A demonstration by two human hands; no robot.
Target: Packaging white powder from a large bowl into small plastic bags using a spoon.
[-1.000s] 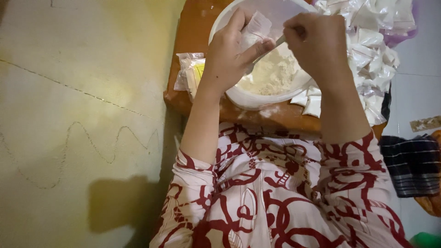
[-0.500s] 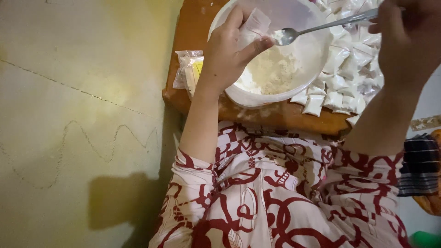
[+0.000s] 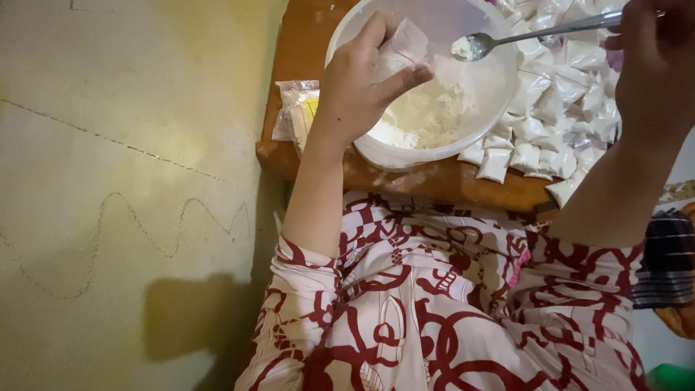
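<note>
1. I'm seeing my left hand [image 3: 356,90] still pinching the small clear bag [image 3: 402,45] over the white bowl [image 3: 405,153] of powder.
2. My right hand [image 3: 655,61], clamped on the spoon [image 3: 499,38], is drawing back from the bag, some powder still on the spoon.

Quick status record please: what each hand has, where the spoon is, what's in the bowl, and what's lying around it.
left hand: pinches a small clear plastic bag over the bowl
right hand: holds a metal spoon by the handle
spoon: raised above the bowl, a little white powder in its scoop
bowl: white, holds white powder
table: low, orange-brown
right of bowl: pile of small filled packets
left of bowl: stack of plastic bags
</note>
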